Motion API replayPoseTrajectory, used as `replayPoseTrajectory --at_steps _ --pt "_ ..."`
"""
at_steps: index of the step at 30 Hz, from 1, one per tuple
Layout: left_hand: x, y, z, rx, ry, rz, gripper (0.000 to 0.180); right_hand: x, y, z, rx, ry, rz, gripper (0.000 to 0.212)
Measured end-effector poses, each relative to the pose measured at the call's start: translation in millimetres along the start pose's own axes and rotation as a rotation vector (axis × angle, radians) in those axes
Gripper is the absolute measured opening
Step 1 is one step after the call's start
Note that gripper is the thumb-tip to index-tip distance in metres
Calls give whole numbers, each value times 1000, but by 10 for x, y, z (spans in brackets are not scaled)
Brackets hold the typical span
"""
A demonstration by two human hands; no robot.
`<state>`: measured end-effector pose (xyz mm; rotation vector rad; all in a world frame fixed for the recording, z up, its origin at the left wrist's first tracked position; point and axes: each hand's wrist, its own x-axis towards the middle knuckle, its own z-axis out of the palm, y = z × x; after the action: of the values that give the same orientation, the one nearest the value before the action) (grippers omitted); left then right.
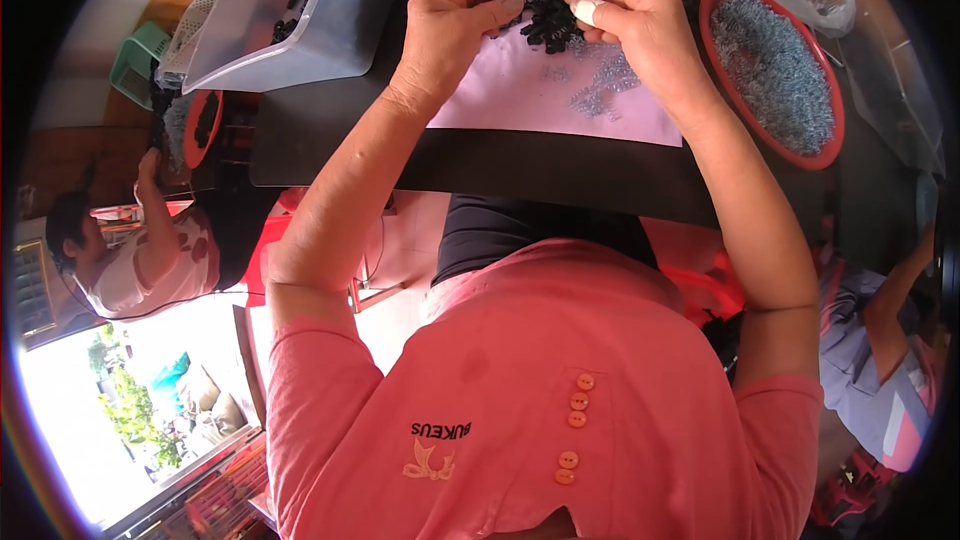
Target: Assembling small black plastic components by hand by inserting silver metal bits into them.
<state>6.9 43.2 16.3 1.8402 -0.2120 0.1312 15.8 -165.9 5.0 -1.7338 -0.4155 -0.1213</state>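
Head view: I have both hands up at the far edge of a pale pink sheet [490,105] laid on the dark worktop [330,140]. Ahead of them, and between them, lies the heap of small black moulded pieces [548,32]. A loose scatter of tiny clear coil-like pieces [603,90] sits on the sheet, nearest the right hand [645,25]; more fill the red oval basin [828,145] to the right.

Fingers: on the left hand [445,25], thumb and forefinger bend toward each other at the heap's left side; I cannot tell whether they grip a piece. On the right, the fingers curl in, a small white cover [587,10] showing at the thumb; contents hidden, so grip not confirmed.

Technique, my judgement: handling looks to be piece by piece, so a light fingertip pinch should serve best. Tiny clear pieces probably skid or catch on one another; I would separate one on the sheet before lifting. Wrists low, both hands over the sheet, so a dropped piece stays visible against pink.
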Motion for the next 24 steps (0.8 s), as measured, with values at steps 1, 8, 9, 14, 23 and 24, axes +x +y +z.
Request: replayPoseTrajectory --at_steps 1,8,9,14,23,24 --pt "-43 52 31 -35 3 -34 13 4 -47 28 57 -4 16 16" --pt "-176 15 142 -46 24 71 12 75 -274 26 7 -250 229 24" --pt "-186 15 144 -48 25 70 12 83 -277 27 5 -251 230 24" --pt "-253 80 129 0 38 165 13 89 -274 53 157 -321 308 22" --pt "-357 103 201 -495 103 -180 14 -18 -205 227 219 -165 125 15" --pt "-371 112 200 -495 105 -181 14 -26 -195 234 220 -167 126 15"
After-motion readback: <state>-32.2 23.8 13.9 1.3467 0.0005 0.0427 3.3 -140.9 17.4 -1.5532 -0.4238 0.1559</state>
